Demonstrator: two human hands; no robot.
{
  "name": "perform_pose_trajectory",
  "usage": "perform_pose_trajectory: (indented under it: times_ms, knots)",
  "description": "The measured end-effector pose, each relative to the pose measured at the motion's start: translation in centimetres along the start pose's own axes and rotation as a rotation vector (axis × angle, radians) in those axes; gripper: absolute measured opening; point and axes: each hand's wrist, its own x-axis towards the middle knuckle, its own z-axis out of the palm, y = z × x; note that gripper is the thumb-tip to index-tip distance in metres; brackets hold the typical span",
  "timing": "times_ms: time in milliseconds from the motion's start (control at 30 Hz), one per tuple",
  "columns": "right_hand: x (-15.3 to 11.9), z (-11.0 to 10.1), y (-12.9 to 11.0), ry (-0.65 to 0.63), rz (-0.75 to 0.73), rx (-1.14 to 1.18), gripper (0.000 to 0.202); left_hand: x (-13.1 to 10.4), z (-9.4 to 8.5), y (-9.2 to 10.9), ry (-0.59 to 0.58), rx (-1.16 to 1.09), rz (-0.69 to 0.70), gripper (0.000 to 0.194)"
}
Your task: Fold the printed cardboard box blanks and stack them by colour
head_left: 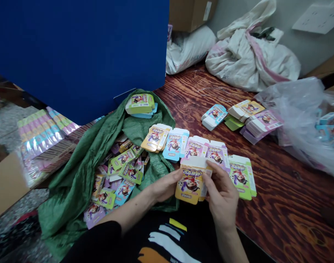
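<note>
Between my two hands is a flattened yellow card box (189, 184) with a cartoon figure printed on it. My left hand (165, 186) grips its left edge, and my right hand (221, 191) pinches its right side. Just beyond lie more flat boxes in a row: a yellow pile (156, 138), a blue one (175, 144), two purple ones (196, 147) and a green one (240, 177). To the left, a green woven sack (82, 186) gapes, with many mixed flat boxes (123, 186) inside. A green stack (140, 103) rests on the sack's far edge.
Stacks of blue (215, 116), yellow (247, 109) and purple (264, 122) boxes stand farther back on the wooden table (287, 204). A clear plastic bag (301, 124) lies at right, white sacks (251, 54) behind. A large blue panel (79, 51) blocks the upper left. Wrapped packs (43, 135) sit at left.
</note>
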Motion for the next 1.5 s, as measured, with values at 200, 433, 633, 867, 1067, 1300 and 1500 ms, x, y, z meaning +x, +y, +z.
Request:
perform_pose_trajectory:
  times_ms: [200,433,633,867,1067,1300,1500]
  knots:
    - [-0.2,1.5,-0.1,0.117,-0.367,-0.352,0.03,0.3,1.1,-0.8,-0.07,-0.12,-0.09,0.068]
    - [0.3,0.5,0.6,0.016,-0.214,-0.289,0.02,0.2,0.8,-0.7,0.01,0.057,-0.149,0.064]
    - [2.0,-1.9,-0.8,-0.268,-0.021,-0.089,0.05,0.5,1.4,-0.2,0.097,0.433,-0.05,0.046]
    - [1.3,-2.3,0.2,-0.245,0.077,0.048,0.027,0.8,1.1,0.2,0.139,0.294,-0.055,0.064]
    - [0.9,-2.3,-0.3,-0.182,0.003,-0.109,0.017,0.6,0.2,0.4,0.18,0.295,0.053,0.077]
    - [0.9,-2.3,-0.1,-0.026,0.065,-0.126,0.021,-0.5,0.7,1.0,0.22,0.562,0.261,0.05]
    - [0.4,-2.2,0.0,0.174,0.138,0.007,0.036,-0.9,1.3,1.0,0.058,0.794,0.285,0.061]
